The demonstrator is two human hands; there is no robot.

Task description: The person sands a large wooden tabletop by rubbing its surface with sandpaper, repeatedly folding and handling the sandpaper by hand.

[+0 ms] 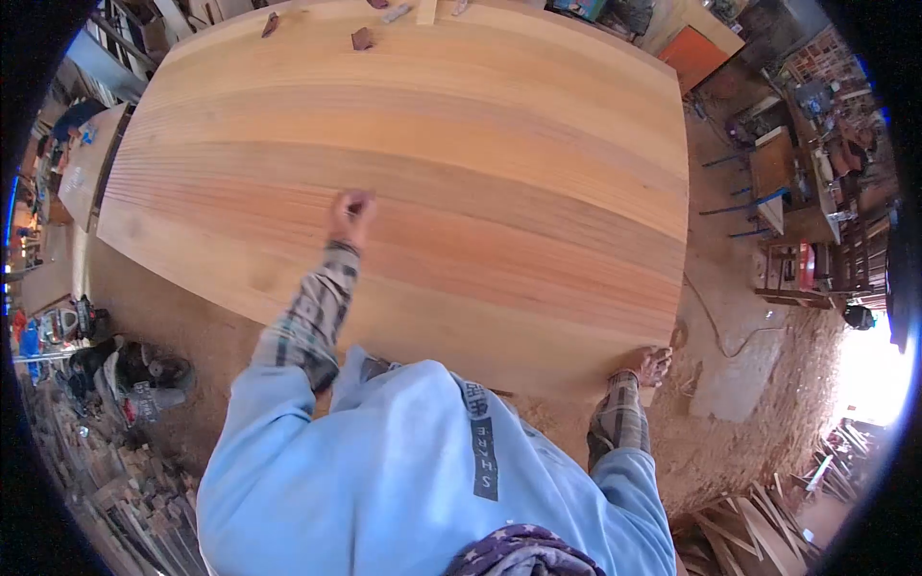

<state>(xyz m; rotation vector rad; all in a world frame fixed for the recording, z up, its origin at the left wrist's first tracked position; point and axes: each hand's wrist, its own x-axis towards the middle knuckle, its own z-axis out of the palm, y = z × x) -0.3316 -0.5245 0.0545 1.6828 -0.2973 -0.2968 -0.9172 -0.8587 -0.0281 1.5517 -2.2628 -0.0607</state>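
A wide wooden panel [461,182] made of joined boards spreads out in front of me. Over its left-middle part is my left hand [351,217], slightly blurred, its fingers curled round a small dark thing that I cannot make out. My right hand [653,365] is closed at the panel's near right corner. A pale piece of wood [647,395] shows just below it, and what the fingers hold is hidden. Torn brown scraps [362,39] lie near the far edge.
Scrap wood [130,490] is piled at the lower left, with more offcuts [759,528] at the lower right. A red chair [805,265] stands to the right, beside a cluttered workbench [812,182]. A cable [720,336] runs over the dusty floor [740,384].
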